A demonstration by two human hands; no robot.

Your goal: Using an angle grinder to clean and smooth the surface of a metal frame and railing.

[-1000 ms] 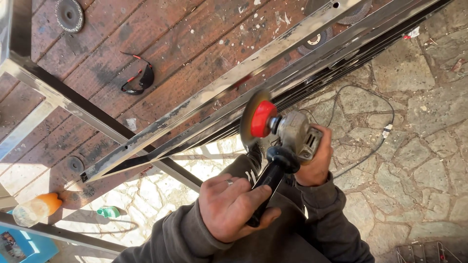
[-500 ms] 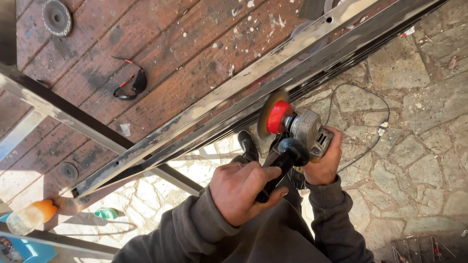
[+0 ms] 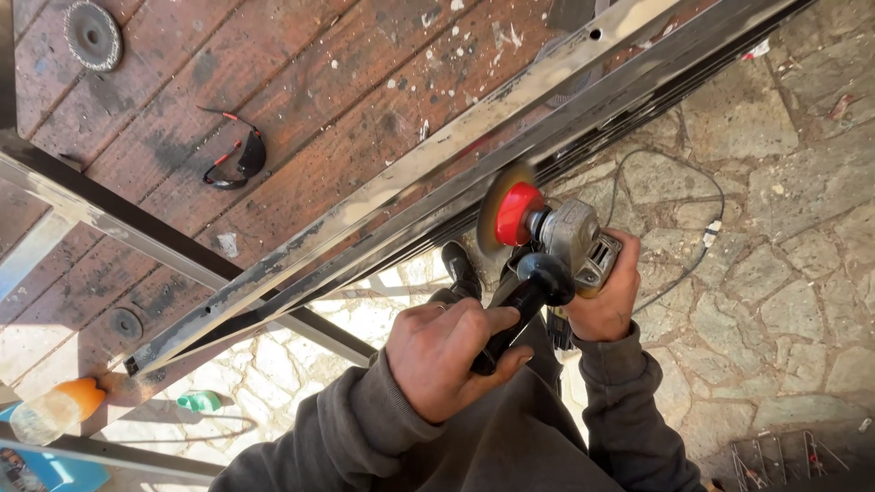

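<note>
The grinder (image 3: pixel 570 239) sits at the centre right, held out over the stone floor (image 3: pixel 775 210) just off the table's edge, its grey body level and its disc (image 3: pixel 494 211) with a red hub standing on edge right against the long steel bar (image 3: pixel 437 173) that lies slantwise along the wooden table (image 3: pixel 301 82); whether the disc touches the bar I cannot tell. The left hand (image 3: pixel 451 357) is wrapped tight around the black side handle (image 3: pixel 519 305), fingers curled fully shut and thumb lying over it. The right hand (image 3: pixel 606 296) is closed around the rear of the grinder's body, fingers hidden behind it. A black cord (image 3: pixel 670 173) loops over the floor beyond the tool. On the table, well apart from the hands, lie dark glasses (image 3: pixel 235 162) with red tips, and a worn round disc (image 3: pixel 92 35) rests near the top left corner. At the lower left, below the table, a clear bottle (image 3: pixel 55 410) with an orange end lies on its side, a small green cap (image 3: pixel 199 401) sits near it, and a blue package (image 3: pixel 36 466) shows at the corner.
</note>
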